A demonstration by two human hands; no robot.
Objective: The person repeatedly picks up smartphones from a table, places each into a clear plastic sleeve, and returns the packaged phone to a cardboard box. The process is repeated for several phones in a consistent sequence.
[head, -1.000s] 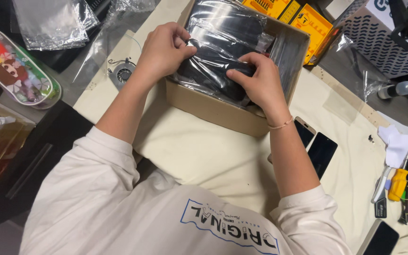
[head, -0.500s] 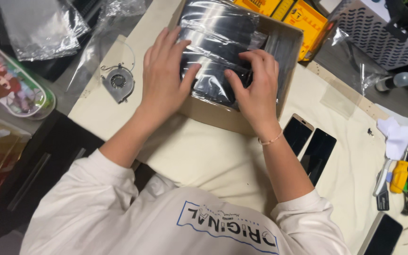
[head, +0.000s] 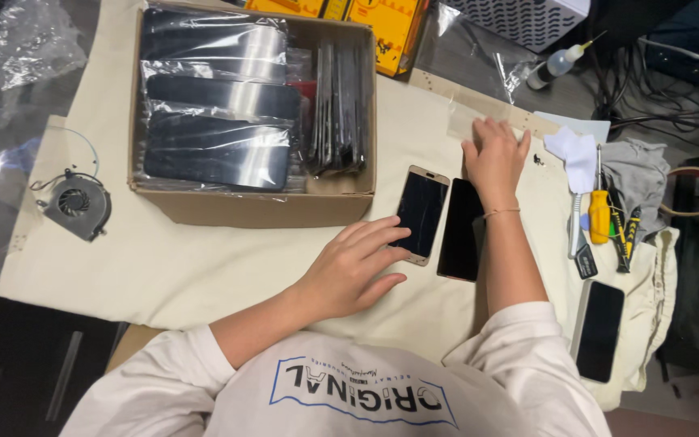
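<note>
The left hand [head: 349,271] lies flat on the cream cloth [head: 163,259] covering the tabletop, its fingertips touching the near edge of a gold-rimmed phone [head: 421,214]. Just right of that phone lies a black phone [head: 459,231]. The right hand [head: 495,158] rests farther off, fingers spread on the cloth beside a small clear plastic bag [head: 463,121]. To the left stands an open cardboard box [head: 252,206] packed with wrapped dark screens. A small fan [head: 78,204] sits at the far left, and screwdrivers [head: 608,222] lie to the right.

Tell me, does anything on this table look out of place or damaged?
One oddity: a small grey cooling fan lies loose on the cream cloth, its thin wire trailing, left of the brown cardboard box. No damage shows.
</note>
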